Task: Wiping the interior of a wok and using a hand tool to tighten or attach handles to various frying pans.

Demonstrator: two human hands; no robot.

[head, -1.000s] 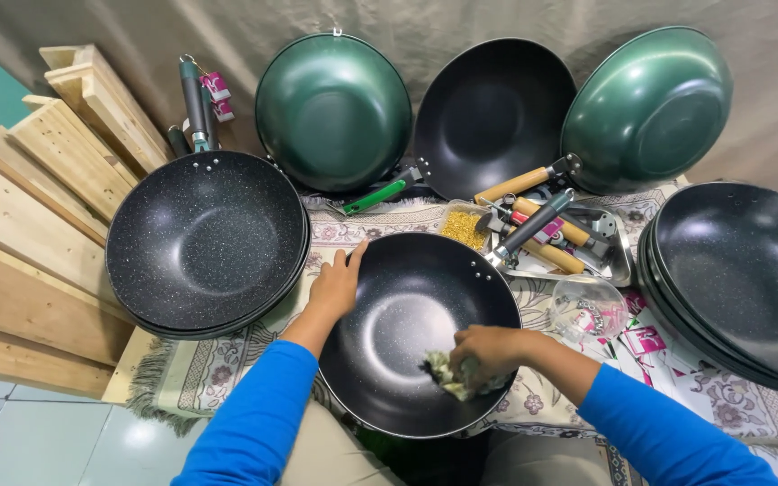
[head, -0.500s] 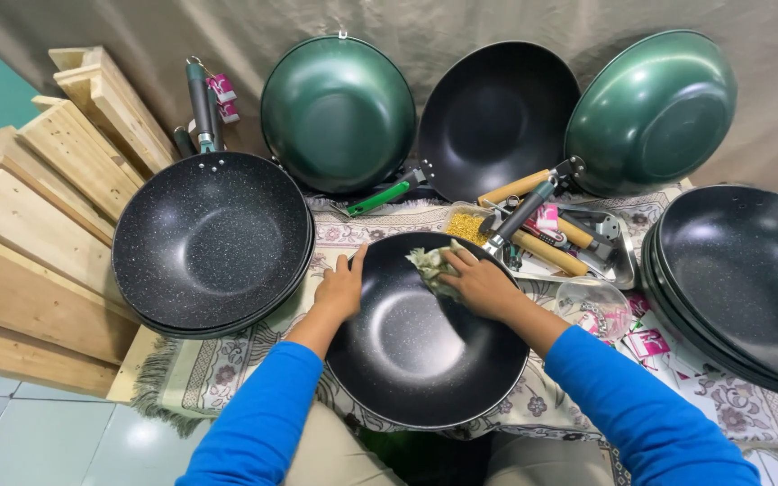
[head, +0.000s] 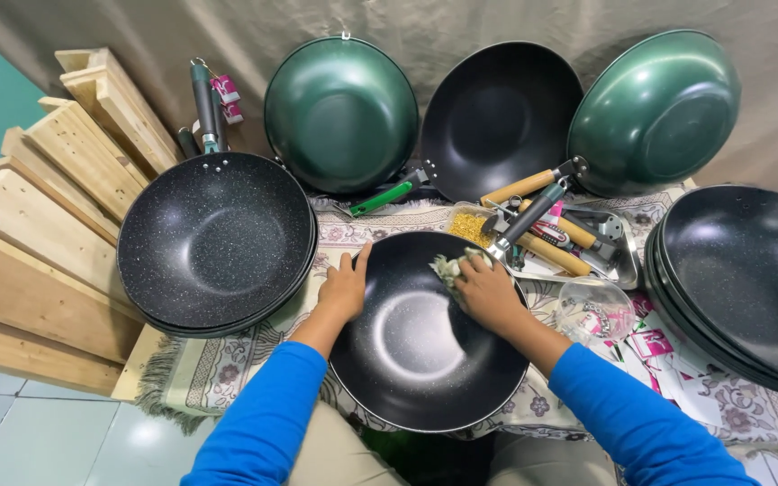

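Black wok (head: 425,346) at lower centre of frame, resting on a patterned cloth (head: 227,369). Pale rag (head: 447,267) pressed against the wok's upper inner wall, near the rim. Since the earlier frames the rag has been carried from the lower right of the bowl up to this upper edge, where it has stayed for the last half second.

Right hand (head: 486,292): fingers curled shut over the rag, palm down inside the bowl. Left hand (head: 344,288): fingers extended and laid flat over the wok's upper left rim, thumb on the inside; no change in its place.

Speckled black wok stack (head: 218,243) just beside the left hand, at middle left, rims nearly touching. Wooden-handled tools in a metal tray (head: 619,261) close behind the right hand. Stack of black pans (head: 749,279) at right edge. Two green woks (head: 339,112) (head: 655,112) and one black wok (head: 502,117) propped at top. Wooden slats (head: 38,225) at left. Little free room seen around the rim except toward the bottom of frame.
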